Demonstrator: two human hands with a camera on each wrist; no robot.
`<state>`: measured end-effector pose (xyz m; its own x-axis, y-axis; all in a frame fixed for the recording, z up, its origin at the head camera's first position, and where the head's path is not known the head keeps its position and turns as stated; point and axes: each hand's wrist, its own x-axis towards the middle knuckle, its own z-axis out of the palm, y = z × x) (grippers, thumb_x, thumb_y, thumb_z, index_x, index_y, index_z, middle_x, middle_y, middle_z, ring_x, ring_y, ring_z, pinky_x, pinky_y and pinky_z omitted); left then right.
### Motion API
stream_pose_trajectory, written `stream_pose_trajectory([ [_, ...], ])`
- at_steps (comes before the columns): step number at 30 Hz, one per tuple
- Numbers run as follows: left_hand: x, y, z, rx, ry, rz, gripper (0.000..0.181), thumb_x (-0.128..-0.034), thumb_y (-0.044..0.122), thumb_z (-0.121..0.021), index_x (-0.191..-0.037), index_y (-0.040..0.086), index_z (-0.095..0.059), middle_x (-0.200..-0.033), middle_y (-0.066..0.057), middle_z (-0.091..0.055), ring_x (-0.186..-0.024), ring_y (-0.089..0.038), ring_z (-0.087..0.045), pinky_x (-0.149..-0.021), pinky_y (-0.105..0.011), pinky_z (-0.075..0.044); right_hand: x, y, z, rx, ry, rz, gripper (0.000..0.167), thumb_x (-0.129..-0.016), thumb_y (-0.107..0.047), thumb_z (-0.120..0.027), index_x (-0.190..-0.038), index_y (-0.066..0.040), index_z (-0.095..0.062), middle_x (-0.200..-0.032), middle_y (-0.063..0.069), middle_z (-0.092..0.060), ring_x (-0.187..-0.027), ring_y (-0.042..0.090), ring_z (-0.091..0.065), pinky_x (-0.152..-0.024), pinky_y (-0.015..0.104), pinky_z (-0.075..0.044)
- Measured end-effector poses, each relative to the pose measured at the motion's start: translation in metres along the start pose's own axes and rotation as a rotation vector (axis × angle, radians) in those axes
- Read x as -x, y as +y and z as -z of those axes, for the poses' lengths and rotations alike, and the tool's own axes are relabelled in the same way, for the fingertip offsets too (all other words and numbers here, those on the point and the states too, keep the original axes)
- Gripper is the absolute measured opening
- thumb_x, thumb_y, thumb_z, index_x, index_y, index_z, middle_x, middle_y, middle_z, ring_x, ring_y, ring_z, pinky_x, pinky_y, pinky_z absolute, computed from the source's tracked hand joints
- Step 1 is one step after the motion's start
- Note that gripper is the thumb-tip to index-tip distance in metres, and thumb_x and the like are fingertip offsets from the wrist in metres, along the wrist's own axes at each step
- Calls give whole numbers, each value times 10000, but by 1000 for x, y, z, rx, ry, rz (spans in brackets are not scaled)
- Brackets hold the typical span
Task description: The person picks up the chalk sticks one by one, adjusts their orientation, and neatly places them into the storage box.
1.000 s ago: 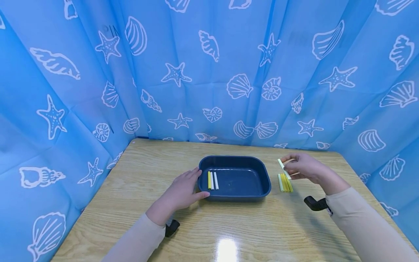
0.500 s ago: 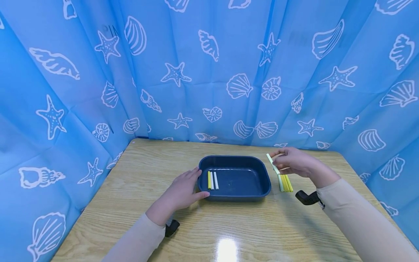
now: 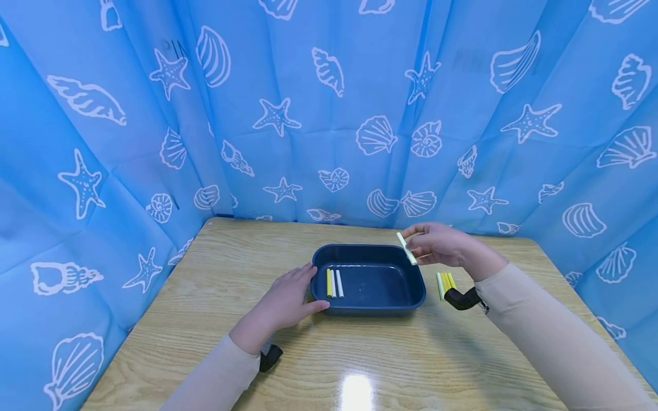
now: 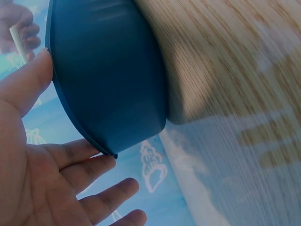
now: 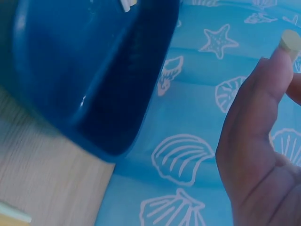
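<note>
My right hand (image 3: pixel 438 244) pinches a pale yellowish-white stick of chalk (image 3: pixel 406 249) between thumb and fingers, above the right end of a dark blue tray (image 3: pixel 370 311). One end of this chalk (image 5: pixel 291 40) shows past the thumb tip in the right wrist view. At the tray's left end rests my left hand (image 3: pixel 288 297), its thumb and fingertips touching the rim, fingers fairly straight in the left wrist view. Inside the tray, along its left side, one yellow chalk (image 3: pixel 328 282) and two white chalks (image 3: pixel 339 283) lie side by side.
Right of the tray, a small row of pale green and yellow chalks (image 3: pixel 445 281) lies on the wooden table (image 3: pixel 401 359), partly covered by the black wrist camera mount (image 3: pixel 461 298). A blue curtain (image 3: pixel 308 160) with shell prints surrounds the table's back and sides.
My right hand has carried the pale chalk leftward and slightly up, from over the row of chalks to over the tray's right end. The left hand and tray have stayed put.
</note>
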<state>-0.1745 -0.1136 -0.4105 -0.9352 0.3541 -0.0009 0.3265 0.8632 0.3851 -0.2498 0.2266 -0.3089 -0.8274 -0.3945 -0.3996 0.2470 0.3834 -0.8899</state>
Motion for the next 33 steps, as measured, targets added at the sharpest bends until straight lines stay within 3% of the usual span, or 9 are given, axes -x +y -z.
stream_pose_trajectory([
  [6, 0, -1, 0, -2, 0, -5, 881, -912, 561, -663, -1550, 39, -353, -1603, -158, -323, -1469, -365, -303, -1182, -545, -257, -17, -8, -10, -47, -37, -12, 381, -961, -33, -523, -1316, 50, -413, -926, 84, -565, -722, 127, -605, -697, 254, -566],
  [13, 0, -1, -1, -3, 2, 2, 889, -904, 569, -669, -1551, 46, -355, -1603, -155, -324, -1468, -365, -305, -1183, -545, -256, -37, -11, -25, -57, -61, -74, 394, -963, -43, -552, -1323, 42, -417, -976, 121, -532, -754, 164, -588, -668, 244, -573],
  [19, -1, -2, -2, -8, 5, -6, 882, -907, 561, -671, -1545, 37, -364, -1597, -162, -335, -1461, -366, -318, -1176, -546, -270, -53, -8, -36, -29, -86, -82, 404, -954, -27, -554, -1321, 78, -421, -998, 136, -528, -799, 200, -586, -692, 264, -576],
  [25, 1, -1, 0, 6, 5, -2, 869, -909, 546, -679, -1542, 36, -370, -1594, -163, -340, -1462, -367, -315, -1175, -550, -270, -65, -8, -50, -16, -131, -107, 303, -907, -23, -575, -1186, 21, -465, -1002, 130, -519, -851, 217, -577, -747, 277, -576],
  [29, 1, 0, 0, 8, 7, -2, 864, -909, 549, -676, -1538, 36, -378, -1589, -162, -352, -1456, -363, -330, -1167, -552, -285, -74, -5, -57, -14, -114, -137, 276, -884, -6, -596, -1128, -8, -467, -978, 127, -517, -826, 211, -576, -733, 271, -578],
  [33, 1, 1, 1, 4, 5, 3, 864, -911, 555, -669, -1538, 37, -378, -1589, -159, -352, -1456, -357, -331, -1168, -548, -287, -84, -2, -63, 3, -90, -180, 304, -887, 4, -604, -1162, -2, -475, -980, 133, -525, -799, 205, -570, -710, 267, -579],
])
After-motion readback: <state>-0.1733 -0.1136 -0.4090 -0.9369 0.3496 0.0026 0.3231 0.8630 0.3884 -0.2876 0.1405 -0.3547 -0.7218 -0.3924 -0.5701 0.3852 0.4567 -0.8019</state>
